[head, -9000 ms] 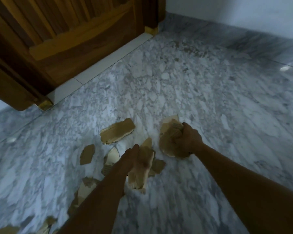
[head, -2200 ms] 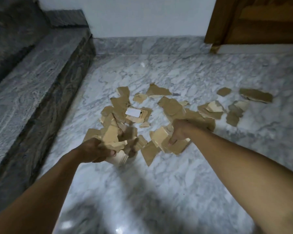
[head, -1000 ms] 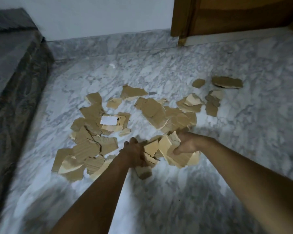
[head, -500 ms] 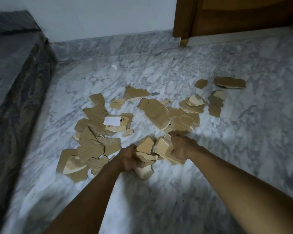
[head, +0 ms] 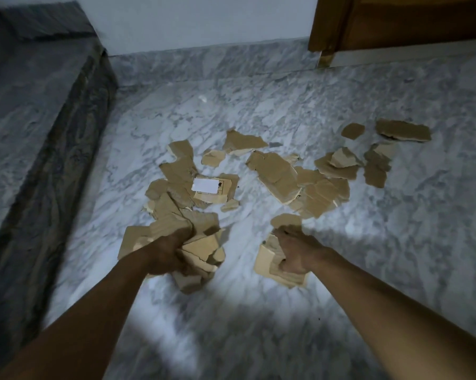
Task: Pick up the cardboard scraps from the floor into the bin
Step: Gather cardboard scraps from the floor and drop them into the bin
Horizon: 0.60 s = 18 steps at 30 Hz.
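Several torn brown cardboard scraps point(head: 275, 174) lie scattered over the marble floor point(head: 395, 242) ahead of me. One scrap carries a white label point(head: 205, 185). My left hand point(head: 168, 256) grips a bunch of scraps point(head: 201, 253), its fingers curled round them low over the floor. My right hand point(head: 294, 250) grips a second bunch of scraps point(head: 272, 267) a little to the right. The two bunches are apart. No bin is in view.
A dark grey stone step point(head: 39, 133) rises along the left side. A white wall with a marble skirting point(head: 203, 61) closes the far end. A wooden door point(head: 395, 20) stands at the top right.
My two hands, close together half a second ago, have drawn apart, each keeping its bunch of scraps. The view has tipped slightly; the loose scraps on the floor lie as before.
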Tool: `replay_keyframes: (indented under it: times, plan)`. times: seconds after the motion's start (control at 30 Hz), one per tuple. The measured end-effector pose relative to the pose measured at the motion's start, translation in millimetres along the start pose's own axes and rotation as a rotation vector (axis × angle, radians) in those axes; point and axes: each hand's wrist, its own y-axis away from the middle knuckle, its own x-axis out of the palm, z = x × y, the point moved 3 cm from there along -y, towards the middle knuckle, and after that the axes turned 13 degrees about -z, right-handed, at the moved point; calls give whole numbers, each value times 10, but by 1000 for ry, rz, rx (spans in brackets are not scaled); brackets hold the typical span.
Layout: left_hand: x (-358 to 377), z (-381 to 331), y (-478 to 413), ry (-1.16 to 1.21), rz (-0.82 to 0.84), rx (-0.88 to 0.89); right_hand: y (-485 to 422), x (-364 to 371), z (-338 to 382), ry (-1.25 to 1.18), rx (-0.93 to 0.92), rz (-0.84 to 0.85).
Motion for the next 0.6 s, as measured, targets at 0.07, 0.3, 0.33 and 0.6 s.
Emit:
replay_keyframes:
  times: [0.07,0.3,0.33,0.6]
  plan:
    - [42,69,-3,10,-5,2,0,-11,12,25,-7,1]
    - [-27,122,19,82,-14,-46,83,3,62,-10,13,2]
    - [-38,106,14,85,-16,-38,91,-5,60,-21,18,1]
    - [121,91,79,93,-20,-14,112,25,25,-92,84,-23]
